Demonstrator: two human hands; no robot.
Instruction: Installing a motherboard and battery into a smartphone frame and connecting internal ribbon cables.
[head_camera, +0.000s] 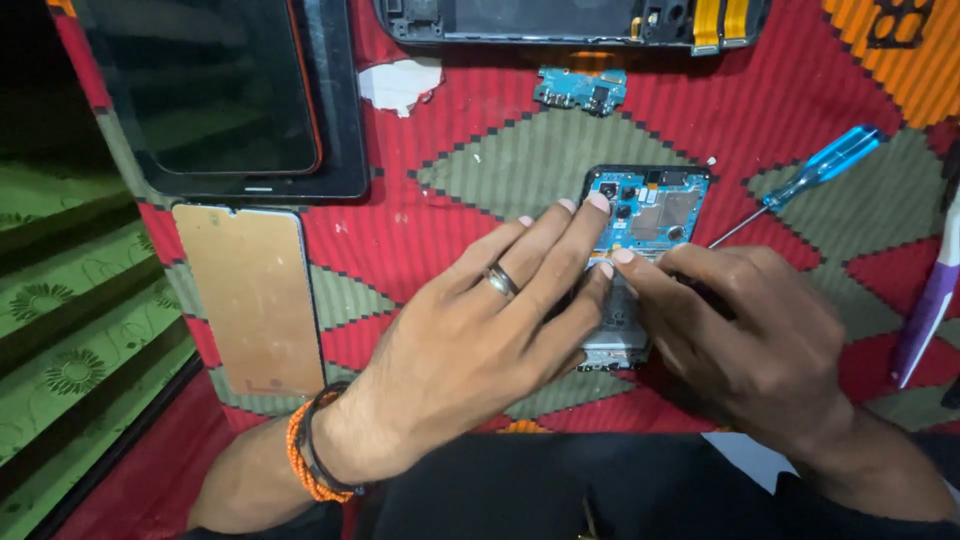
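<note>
Both my hands are sitting low in frame, meeting over the opened phone (640, 250). My left hand (480, 330), ring on one finger and orange bead band at the wrist, is lying flat with fingers spread, fingertips pressing on the phone's left edge and blue circuit board. My right hand (750, 340) is coming in from the right, fingers curled, index tip touching the phone middle just beside my left fingertips. So the hands are together on the phone, pressing rather than gripping; whether the right is pinching something small, I cannot tell.

Phone is lying face down on the red patterned cloth (470, 160) over the bench, roughly centre, its lower half hidden under my fingers. Blue-handled screwdriver (800, 185) is lying just right of it, tip pointing at my right hand. Purple-white tool (930, 300) is sitting at the right edge. Small blue board (582, 90) is resting above the phone, well apart. Phone frame with orange flex strips (570, 20) is running along the top edge. Dark tablet (220, 90) and tan back panel (255, 300) are filling the left side. Open cloth is showing between panel and my left hand.
</note>
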